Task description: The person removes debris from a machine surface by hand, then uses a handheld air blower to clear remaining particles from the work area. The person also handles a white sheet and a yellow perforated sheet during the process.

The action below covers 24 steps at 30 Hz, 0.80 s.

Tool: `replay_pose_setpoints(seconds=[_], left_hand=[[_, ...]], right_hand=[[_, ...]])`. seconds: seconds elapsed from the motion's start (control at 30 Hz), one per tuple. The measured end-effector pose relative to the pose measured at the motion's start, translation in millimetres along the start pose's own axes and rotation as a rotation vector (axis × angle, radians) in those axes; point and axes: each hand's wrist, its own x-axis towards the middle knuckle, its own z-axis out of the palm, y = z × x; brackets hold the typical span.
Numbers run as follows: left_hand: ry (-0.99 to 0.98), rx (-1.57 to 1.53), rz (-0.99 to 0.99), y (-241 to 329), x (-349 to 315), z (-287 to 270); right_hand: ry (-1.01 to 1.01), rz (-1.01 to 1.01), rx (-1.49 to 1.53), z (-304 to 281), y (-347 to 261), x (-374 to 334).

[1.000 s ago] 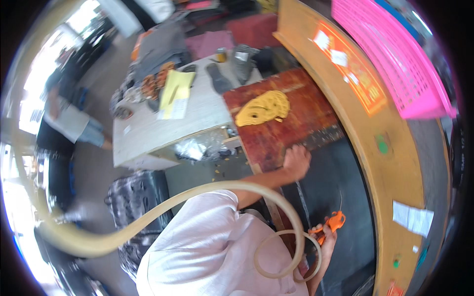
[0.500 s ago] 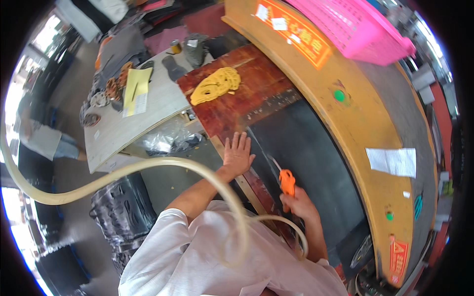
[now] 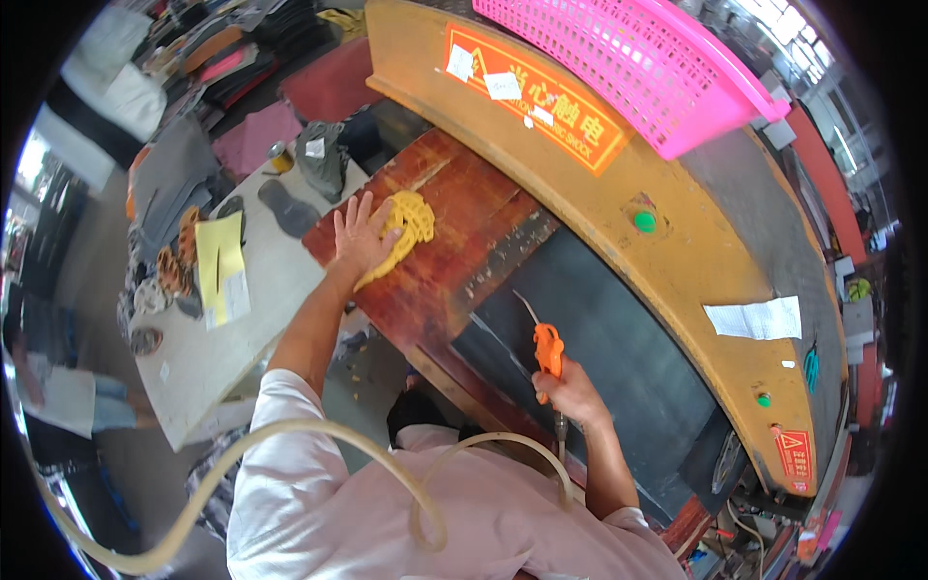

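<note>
My right hand [image 3: 570, 391] is wrapped round an orange air blow gun [image 3: 548, 350]. The gun's thin bent metal nozzle points up and away over a dark flat board [image 3: 590, 319], and a pale hose [image 3: 503, 440] runs from its handle. Further off to the left, my left hand [image 3: 362, 242] is open with its fingers spread. It lies at the left edge of some yellow cut-out pieces with openings [image 3: 411, 217], partly covering them. These rest on a worn reddish-brown board [image 3: 464, 208]; whether they are one piece or a stack I cannot tell.
A curved orange-yellow machine beam [image 3: 599, 208] with green buttons borders the right side, carrying a pink basket [image 3: 638, 72] and a paper sheet [image 3: 754, 318]. At left, a pale table [image 3: 184, 372] holds yellow paper [image 3: 220, 266], a dark sole shape [image 3: 287, 209] and sandals. A person stands at far left.
My left hand has moved up and left from the dark board's edge onto the yellow pieces. My right hand keeps the blow gun over the dark board. The view has shifted.
</note>
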Motion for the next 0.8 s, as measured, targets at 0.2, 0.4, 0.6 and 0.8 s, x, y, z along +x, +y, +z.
replay_pose_setpoints(seconds=[0.2,0.4,0.6,0.8], left_hand=[[-0.040,-0.124,0.096,3,29,32],[0.074,-0.139,0.105,-5,31,30],[0.126,-0.103,0.184,-4,36,36],[0.137,0.000,0.211,-6,38,53]], right_hand=[[0.350,-0.053,0.001,35,-127,177],[-0.147,-0.207,-0.240,103,-159,166],[0.177,0.247,-0.111,45,-115,88],[0.824,0.420,0.363,-8,47,-16]])
